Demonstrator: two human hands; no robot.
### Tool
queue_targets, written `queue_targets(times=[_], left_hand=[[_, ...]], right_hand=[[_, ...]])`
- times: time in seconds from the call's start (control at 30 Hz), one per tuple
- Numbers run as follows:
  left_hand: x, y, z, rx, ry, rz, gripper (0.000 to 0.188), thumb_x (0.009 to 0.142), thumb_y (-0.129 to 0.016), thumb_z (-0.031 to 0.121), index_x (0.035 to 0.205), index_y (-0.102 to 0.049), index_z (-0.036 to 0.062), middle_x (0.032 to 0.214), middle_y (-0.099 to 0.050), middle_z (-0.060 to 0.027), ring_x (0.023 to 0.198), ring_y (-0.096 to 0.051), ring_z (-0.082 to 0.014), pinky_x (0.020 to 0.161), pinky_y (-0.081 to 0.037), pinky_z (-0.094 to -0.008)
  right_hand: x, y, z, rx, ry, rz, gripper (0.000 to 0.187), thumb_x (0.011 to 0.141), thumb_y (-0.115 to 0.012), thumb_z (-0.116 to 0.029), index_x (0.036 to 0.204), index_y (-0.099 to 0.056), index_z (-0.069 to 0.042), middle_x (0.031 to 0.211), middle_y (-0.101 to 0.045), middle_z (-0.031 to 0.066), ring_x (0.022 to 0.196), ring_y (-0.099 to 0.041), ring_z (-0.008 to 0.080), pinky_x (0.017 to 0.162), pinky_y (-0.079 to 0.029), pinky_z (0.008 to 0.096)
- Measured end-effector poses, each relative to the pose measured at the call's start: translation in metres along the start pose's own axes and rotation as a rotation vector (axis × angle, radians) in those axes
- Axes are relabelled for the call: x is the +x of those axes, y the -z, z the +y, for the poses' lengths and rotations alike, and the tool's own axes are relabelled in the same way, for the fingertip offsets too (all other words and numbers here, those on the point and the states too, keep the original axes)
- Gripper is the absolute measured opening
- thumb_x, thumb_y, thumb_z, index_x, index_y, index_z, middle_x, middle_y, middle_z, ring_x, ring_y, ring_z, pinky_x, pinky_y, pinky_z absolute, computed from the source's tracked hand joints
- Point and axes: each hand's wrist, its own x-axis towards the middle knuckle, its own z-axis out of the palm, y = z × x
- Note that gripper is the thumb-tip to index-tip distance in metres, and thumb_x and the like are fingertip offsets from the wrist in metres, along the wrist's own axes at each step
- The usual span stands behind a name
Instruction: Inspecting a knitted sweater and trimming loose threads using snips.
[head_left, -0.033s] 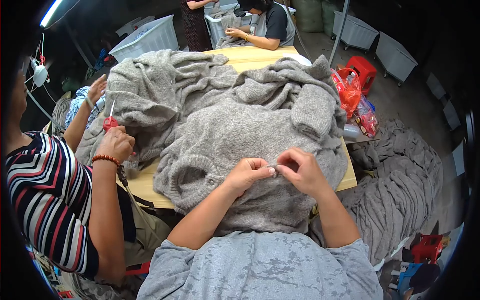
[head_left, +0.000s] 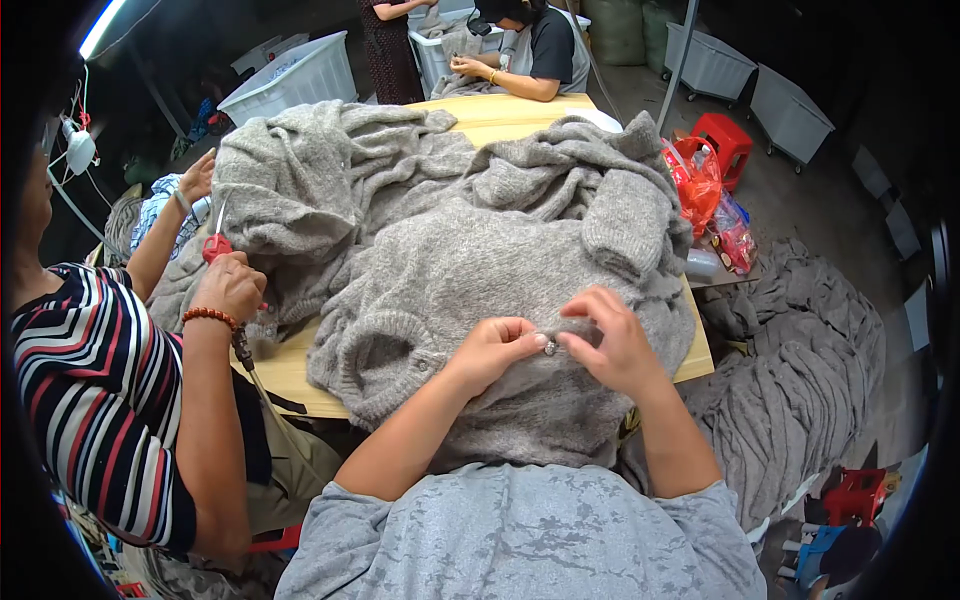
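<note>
A grey knitted sweater point(head_left: 470, 260) lies spread over the table in front of me, its ribbed neck opening at the left. My left hand point(head_left: 495, 350) pinches a folded edge of the knit between thumb and fingers. Right by that thumb tip shows a small round button point(head_left: 550, 348). My right hand point(head_left: 612, 345) is at the same edge, thumb close to the button. Its thumb and curled fingers stand apart, with a gap showing grey knit between them.
At my left a person in a striped top holds red-handled scissors point(head_left: 216, 246) by more grey knitwear point(head_left: 290, 170). Across the wooden table point(head_left: 500, 112) another person works. Grey knits point(head_left: 790, 370) are piled at the right, near red bags point(head_left: 700, 185) and a red stool point(head_left: 722, 145).
My right thumb and fingers have parted from their pinch on the knit edge. The button shows more plainly now. The neighbour's scissors have shifted slightly.
</note>
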Motion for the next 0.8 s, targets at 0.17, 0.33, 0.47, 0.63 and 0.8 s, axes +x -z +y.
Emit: queue_targets(times=[0.17, 0.33, 0.47, 0.63, 0.8], left_hand=[[-0.068, -0.007, 0.064, 0.535, -0.374, -0.527, 0.031, 0.084, -0.066, 0.018, 0.109, -0.060, 0.0015, 0.089, -0.065, -0.0104, 0.082, -0.062, -0.0183, 0.073, -0.048, -0.0316], [-0.114, 0.017, 0.106, 0.942, -0.588, -0.365, 0.072, 0.067, -0.078, 0.023, 0.129, -0.046, 0.0042, 0.118, -0.051, -0.0193, 0.107, -0.050, -0.0344, 0.095, -0.039, -0.0363], [-0.119, 0.024, 0.069, 1.037, -0.270, -0.335, 0.047, 0.072, -0.071, 0.015, 0.114, -0.055, 0.0030, 0.108, -0.057, -0.0153, 0.094, -0.057, -0.0325, 0.081, -0.046, -0.0371], [-0.118, 0.014, 0.082, 0.332, -0.542, -0.738, 0.010, 0.083, -0.057, 0.002, 0.088, -0.062, -0.0060, 0.076, -0.063, -0.0163, 0.064, -0.061, -0.0329, 0.058, -0.048, -0.0339], [-0.121, -0.018, 0.116, -0.167, -0.606, -0.846, 0.009, 0.083, -0.058, 0.001, 0.081, -0.064, -0.0057, 0.081, -0.064, -0.0165, 0.068, -0.061, -0.0281, 0.060, -0.048, -0.0320]], right_hand=[[-0.002, -0.005, -0.039, -0.160, 0.215, -0.272, 0.045, 0.059, -0.069, -0.009, 0.102, -0.058, -0.002, 0.087, -0.062, 0.0174, 0.084, -0.061, 0.0315, 0.071, -0.049, 0.0389], [-0.039, 0.019, -0.094, 0.635, 0.553, -0.709, 0.015, 0.075, -0.055, -0.014, 0.073, -0.046, -0.002, 0.067, -0.053, 0.0157, 0.064, -0.054, 0.0351, 0.058, -0.043, 0.0431], [-0.029, 0.038, -0.109, 1.225, 0.672, -0.735, 0.025, 0.086, -0.052, -0.024, 0.087, -0.053, 0.001, 0.072, -0.052, 0.0154, 0.068, -0.054, 0.0359, 0.063, -0.045, 0.0412], [-0.028, 0.005, -0.076, 0.246, 0.191, -0.576, 0.083, 0.069, -0.068, -0.009, 0.139, -0.023, -0.006, 0.120, -0.048, 0.0216, 0.095, -0.058, 0.0396, 0.079, -0.048, 0.0391], [-0.044, -0.007, -0.067, 0.625, 0.274, -0.841, 0.029, 0.067, -0.061, -0.006, 0.095, -0.056, 0.002, 0.083, -0.062, 0.0198, 0.079, -0.060, 0.0340, 0.068, -0.047, 0.0411]])
